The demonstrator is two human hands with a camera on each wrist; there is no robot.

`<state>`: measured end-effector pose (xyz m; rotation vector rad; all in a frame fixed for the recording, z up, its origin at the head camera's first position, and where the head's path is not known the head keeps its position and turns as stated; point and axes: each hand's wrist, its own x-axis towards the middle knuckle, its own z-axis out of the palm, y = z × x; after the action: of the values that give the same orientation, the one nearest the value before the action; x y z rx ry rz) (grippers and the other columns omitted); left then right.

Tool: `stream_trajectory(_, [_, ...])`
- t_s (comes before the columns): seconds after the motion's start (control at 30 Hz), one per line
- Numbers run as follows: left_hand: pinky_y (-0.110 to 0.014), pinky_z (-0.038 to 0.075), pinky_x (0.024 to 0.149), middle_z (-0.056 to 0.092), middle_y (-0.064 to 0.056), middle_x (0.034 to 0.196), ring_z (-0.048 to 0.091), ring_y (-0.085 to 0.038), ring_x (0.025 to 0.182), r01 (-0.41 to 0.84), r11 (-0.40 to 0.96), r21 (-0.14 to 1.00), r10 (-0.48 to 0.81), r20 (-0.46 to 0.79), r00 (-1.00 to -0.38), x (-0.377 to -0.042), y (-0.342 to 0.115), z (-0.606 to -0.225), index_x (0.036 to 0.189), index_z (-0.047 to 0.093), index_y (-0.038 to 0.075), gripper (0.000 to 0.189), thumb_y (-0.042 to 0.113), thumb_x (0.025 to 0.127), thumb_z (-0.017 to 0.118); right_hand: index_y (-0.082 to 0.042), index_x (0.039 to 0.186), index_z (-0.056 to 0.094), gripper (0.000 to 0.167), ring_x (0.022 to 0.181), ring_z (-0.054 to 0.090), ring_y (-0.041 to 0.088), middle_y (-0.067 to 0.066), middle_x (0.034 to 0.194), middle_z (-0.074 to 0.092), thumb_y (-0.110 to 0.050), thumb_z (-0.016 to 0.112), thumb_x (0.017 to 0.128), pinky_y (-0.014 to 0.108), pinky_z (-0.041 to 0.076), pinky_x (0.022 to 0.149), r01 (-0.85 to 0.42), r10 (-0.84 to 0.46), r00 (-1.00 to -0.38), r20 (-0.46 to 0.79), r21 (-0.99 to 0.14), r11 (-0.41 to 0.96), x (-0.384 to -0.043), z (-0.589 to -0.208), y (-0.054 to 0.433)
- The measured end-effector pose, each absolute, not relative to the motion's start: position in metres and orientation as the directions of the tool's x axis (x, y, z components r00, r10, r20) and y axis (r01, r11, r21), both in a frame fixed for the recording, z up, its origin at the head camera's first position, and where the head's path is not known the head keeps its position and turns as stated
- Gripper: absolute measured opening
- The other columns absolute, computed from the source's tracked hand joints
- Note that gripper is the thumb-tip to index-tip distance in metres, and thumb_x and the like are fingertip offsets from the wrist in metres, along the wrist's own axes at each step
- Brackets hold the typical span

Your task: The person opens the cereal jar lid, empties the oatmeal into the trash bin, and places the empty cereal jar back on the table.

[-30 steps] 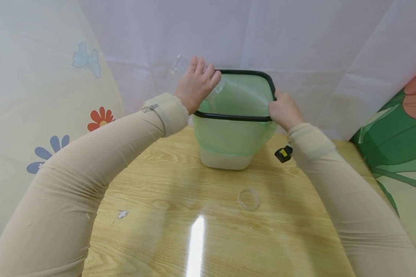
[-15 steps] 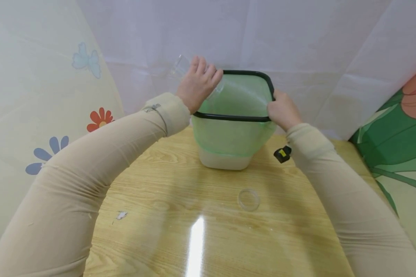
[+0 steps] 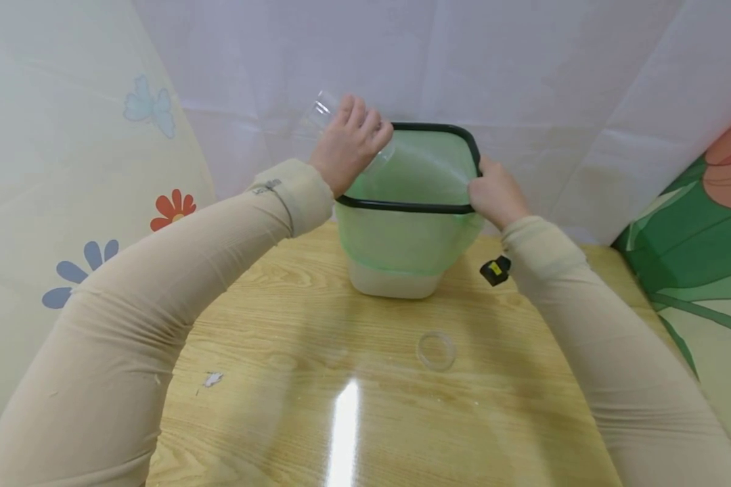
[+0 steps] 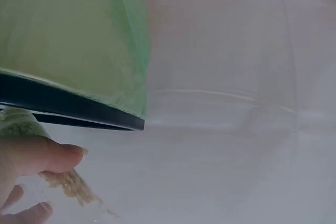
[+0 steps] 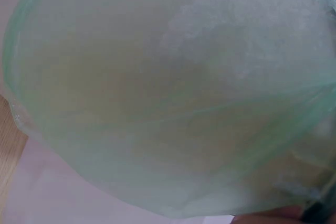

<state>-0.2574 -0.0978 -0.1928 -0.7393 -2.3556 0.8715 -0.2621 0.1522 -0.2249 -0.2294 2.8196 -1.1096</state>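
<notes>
My left hand (image 3: 350,147) grips a clear jar (image 3: 323,110) from above, tilted with its lower end inside the mouth of a trash can (image 3: 394,284). In the left wrist view, light-brown crumbs (image 4: 72,186) show by the thumb, seemingly through the clear wall. A thin green bag (image 3: 405,237) lines the can and hangs over its outside. My right hand (image 3: 499,193) holds the can's black rim (image 3: 414,207) at the right side, fingers partly hidden. The bag (image 5: 157,103) fills most of the right wrist view.
A clear ring-shaped lid (image 3: 436,350) lies on the wooden table (image 3: 268,406) in front of the can. A small white worn patch (image 3: 213,379) marks the table at left. A white cloth (image 3: 524,67) hangs behind. Beside the right wrist is a black piece (image 3: 495,270) with a yellow mark.
The jar's upper end has risen slightly, so it tilts more steeply into the can. Both hands keep their holds, and the trash can stays nearly in place.
</notes>
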Motion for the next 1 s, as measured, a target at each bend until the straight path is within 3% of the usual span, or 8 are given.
stream_trajectory(0.2, [-0.05,0.026,0.113,0.048,-0.024,0.128,0.041,-0.044,0.126,0.301,0.636,-0.71,0.65,0.284,-0.705,-0.2573,-0.098,-0.193,0.13,0.04,0.0,0.048,-0.004,0.083,0.05,-0.002,0.155,0.007,0.064,0.123,0.033,0.041,0.024,0.154,0.025,-0.006,0.022,0.093,0.052,0.032,0.094,-0.096,-0.184,-0.982,-0.053,-0.693,0.715,-0.2626,-0.2248,0.1535])
stream_trajectory(0.53, [-0.05,0.026,0.113,0.048,-0.025,0.129,0.041,-0.044,0.127,0.305,0.634,-0.711,0.665,0.299,-0.685,-0.2589,-0.098,-0.1945,0.127,0.041,0.0,0.043,-0.004,0.085,0.047,-0.003,0.155,0.007,0.065,0.122,0.034,0.041,0.025,0.153,0.026,-0.008,0.023,0.092,0.052,0.032,0.096,-0.092,-0.173,-0.984,-0.051,-0.683,0.725,-0.263,-0.2251,0.1559])
stream_trajectory(0.8, [-0.05,0.023,0.114,0.044,-0.024,0.134,0.038,-0.043,0.129,0.315,0.555,-0.77,0.692,0.217,-0.688,-0.2597,-0.0943,-0.1908,0.133,0.04,0.005,0.054,-0.003,0.081,0.053,0.0,0.154,0.015,0.064,0.115,0.039,0.04,0.026,0.141,0.038,-0.007,0.024,0.091,0.052,0.034,0.094,-0.09,-0.155,-0.987,-0.034,-0.681,0.727,-0.262,-0.2258,0.1556])
stream_trajectory(1.0, [-0.049,0.02,0.115,0.037,-0.025,0.142,0.034,-0.043,0.132,0.322,0.443,-0.837,0.714,0.112,-0.691,-0.2602,-0.0916,-0.1848,0.142,0.036,0.006,0.063,0.001,0.084,0.059,-0.002,0.155,0.012,0.064,0.117,0.037,0.041,0.026,0.146,0.035,-0.007,0.023,0.092,0.052,0.033,0.094,-0.088,-0.155,-0.987,-0.039,-0.681,0.727,-0.2605,-0.225,0.1562])
